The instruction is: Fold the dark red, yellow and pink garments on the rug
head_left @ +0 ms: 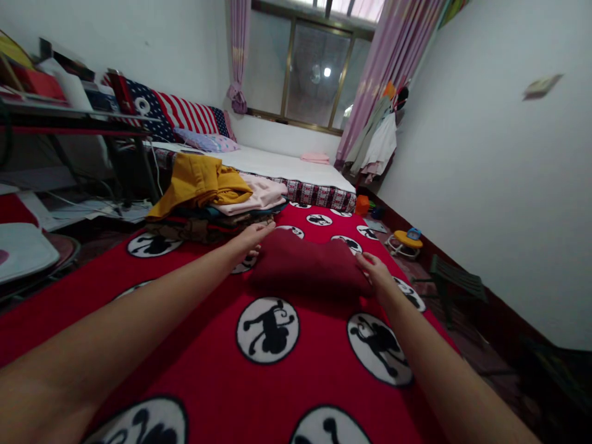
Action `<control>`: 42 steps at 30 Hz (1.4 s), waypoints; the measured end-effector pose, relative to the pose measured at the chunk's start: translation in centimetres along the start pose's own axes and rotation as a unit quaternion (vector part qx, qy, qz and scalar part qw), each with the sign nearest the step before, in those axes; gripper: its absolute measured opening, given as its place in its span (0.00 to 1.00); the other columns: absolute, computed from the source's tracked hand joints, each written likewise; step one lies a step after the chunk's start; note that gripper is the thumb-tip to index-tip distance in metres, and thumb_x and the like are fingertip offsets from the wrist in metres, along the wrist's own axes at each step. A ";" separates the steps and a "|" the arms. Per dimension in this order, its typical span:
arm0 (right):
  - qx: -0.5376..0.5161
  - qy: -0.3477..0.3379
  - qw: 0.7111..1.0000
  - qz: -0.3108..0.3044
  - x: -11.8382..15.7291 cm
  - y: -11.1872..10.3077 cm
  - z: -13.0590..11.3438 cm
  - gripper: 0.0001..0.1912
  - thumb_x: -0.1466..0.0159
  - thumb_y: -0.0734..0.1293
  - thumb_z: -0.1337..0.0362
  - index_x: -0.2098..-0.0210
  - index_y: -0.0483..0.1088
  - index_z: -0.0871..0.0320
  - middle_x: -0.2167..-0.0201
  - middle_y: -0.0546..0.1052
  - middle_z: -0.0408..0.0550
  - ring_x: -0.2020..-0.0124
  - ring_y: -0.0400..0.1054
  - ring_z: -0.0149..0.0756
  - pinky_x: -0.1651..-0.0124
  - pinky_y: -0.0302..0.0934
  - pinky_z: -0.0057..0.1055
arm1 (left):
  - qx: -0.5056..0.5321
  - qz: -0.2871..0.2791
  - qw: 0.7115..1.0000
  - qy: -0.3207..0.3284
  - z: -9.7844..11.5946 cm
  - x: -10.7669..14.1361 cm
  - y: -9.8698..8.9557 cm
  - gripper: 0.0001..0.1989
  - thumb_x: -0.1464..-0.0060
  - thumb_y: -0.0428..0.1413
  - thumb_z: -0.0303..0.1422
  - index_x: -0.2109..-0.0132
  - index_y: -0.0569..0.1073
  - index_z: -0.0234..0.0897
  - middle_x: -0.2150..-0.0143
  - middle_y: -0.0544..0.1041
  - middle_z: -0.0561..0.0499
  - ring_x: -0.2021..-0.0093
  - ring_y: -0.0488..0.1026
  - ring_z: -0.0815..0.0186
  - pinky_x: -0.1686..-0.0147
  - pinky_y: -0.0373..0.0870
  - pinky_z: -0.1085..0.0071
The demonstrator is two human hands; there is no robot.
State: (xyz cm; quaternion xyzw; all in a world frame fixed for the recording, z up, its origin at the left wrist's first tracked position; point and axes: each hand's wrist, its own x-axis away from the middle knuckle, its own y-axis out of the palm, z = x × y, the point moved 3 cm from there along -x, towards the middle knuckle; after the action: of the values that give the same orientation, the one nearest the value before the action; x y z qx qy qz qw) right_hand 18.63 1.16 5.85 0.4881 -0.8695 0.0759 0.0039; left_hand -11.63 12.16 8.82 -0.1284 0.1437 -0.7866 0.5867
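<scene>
Red blanket (319, 351) with monkey roundels spans the bottom of the frame. Folded maroon cloth (314, 262) lies on it at frame centre. Left hand (252, 240) is at the cloth's left edge, grip open. Right hand (375, 274) is at its right edge; whether its grip is closed on fabric cannot be determined. Clothes pile (217, 213), mustard garment (198, 182) on top, stands left of centre.

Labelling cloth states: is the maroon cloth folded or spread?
Folded, by its look: the maroon cloth lies as a compact pad with a thick, rounded near edge, between the left hand and right hand.
</scene>
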 end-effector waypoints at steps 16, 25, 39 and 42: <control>0.480 -0.311 0.817 -0.074 2.8 7.5 -2.2 0.25 0.31 0.51 0.62 0.36 0.60 0.54 0.34 0.61 0.50 0.32 0.50 0.43 0.33 0.44 0.50 | -0.378 -0.123 0.882 0.252 2.2 2.5 10.7 0.26 0.35 0.39 0.39 0.34 0.60 0.36 0.29 0.51 0.41 0.29 0.47 0.53 0.34 0.44 0.48; 0.587 -0.125 0.795 -0.087 -1.9 7.4 1.0 0.34 0.30 0.47 0.49 0.30 0.46 0.58 0.28 0.44 0.52 0.28 0.35 0.45 0.32 0.37 0.53 | -0.386 -0.143 0.893 0.180 -0.8 -3.2 10.3 0.32 0.36 0.37 0.52 0.31 0.53 0.45 0.27 0.44 0.46 0.28 0.37 0.54 0.33 0.35 0.48; 0.451 -0.089 0.880 0.116 -1.9 4.7 0.9 0.36 0.37 0.61 0.53 0.34 0.54 0.65 0.37 0.61 0.66 0.38 0.58 0.58 0.41 0.57 0.51 | -0.348 0.152 0.924 0.046 -2.6 -4.6 6.3 0.30 0.42 0.50 0.46 0.39 0.65 0.32 0.41 0.69 0.34 0.40 0.64 0.45 0.43 0.61 0.54; 0.445 -0.061 0.886 0.116 -2.1 4.1 0.5 0.42 0.40 0.65 0.51 0.34 0.52 0.68 0.41 0.67 0.69 0.40 0.61 0.61 0.44 0.59 0.53 | -0.312 0.158 0.935 0.058 -2.5 -4.7 5.9 0.30 0.45 0.55 0.44 0.39 0.65 0.35 0.43 0.71 0.35 0.41 0.65 0.45 0.44 0.62 0.54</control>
State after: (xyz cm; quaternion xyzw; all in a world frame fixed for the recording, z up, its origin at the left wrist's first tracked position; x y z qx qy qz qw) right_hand 16.26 4.93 4.70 0.3378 -0.7932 0.4252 -0.2755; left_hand -6.02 15.30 4.07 -0.2347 0.4344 -0.6051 0.6245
